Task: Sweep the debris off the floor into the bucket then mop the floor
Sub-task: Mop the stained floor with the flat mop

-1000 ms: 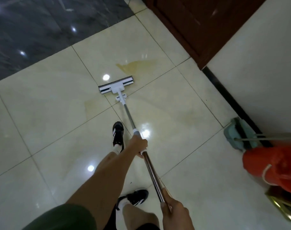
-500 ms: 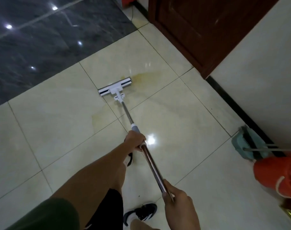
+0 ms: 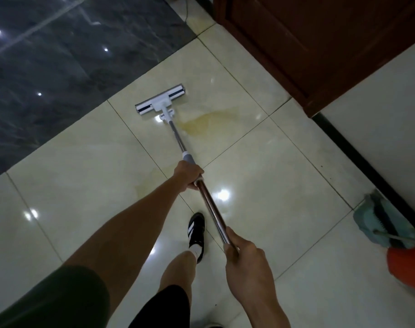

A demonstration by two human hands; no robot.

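The mop (image 3: 160, 105) lies with its white head flat on the cream floor (image 3: 272, 176), near the edge where the cream tiles meet the dark marble tiles (image 3: 59, 67). Its shaft slants back from the head to both hands. The left hand (image 3: 188, 176) is curled round the shaft just below the grey collar; the right hand (image 3: 243, 254) grips the shaft's near end, fingers wrapped tight. A yellowish stain (image 3: 208, 121) spreads on the floor just right of the head and shaft, touching neither clearly.

At the floor's right edge a teal dustpan (image 3: 377, 221) leans by the wall (image 3: 379, 138), with an orange thing (image 3: 407, 263) below it, perhaps the bucket, cut off by the frame. A brown door (image 3: 320, 43) fills the far right corner. A black shoe (image 3: 197, 233) stands on the floor between the arms, beside the shaft.
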